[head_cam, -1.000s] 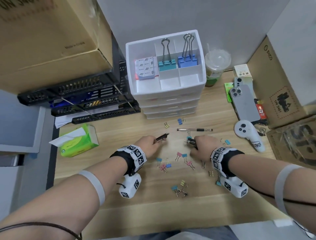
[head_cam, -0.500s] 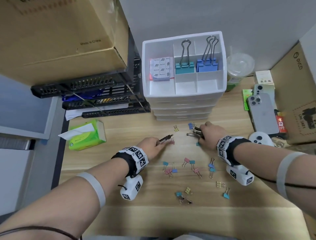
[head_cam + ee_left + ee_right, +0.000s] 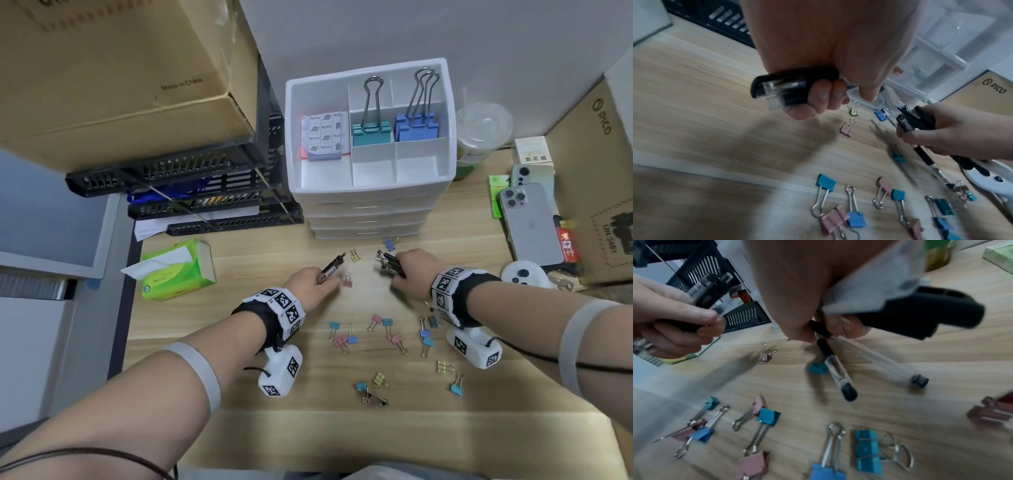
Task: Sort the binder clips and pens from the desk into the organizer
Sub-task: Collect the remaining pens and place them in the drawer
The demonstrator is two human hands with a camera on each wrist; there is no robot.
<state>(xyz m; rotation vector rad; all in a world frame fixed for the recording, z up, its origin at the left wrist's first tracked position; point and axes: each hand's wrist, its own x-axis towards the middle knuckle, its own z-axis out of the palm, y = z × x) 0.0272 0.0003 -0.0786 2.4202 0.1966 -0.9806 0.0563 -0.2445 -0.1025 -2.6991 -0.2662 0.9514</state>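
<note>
Fingers of the left hand (image 3: pixel 313 279) curl around one black pen (image 3: pixel 331 268); the right hand (image 3: pixel 409 272) grips a bundle of pens (image 3: pixel 388 263). Both hands are just in front of the white organizer (image 3: pixel 371 192). Small binder clips (image 3: pixel 387 330) lie scattered on the wooden desk (image 3: pixel 239 308), nearer the person than the organizer.

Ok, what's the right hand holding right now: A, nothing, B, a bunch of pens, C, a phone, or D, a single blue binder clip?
B: the right hand grips several pens bundled together above the desk.
</note>
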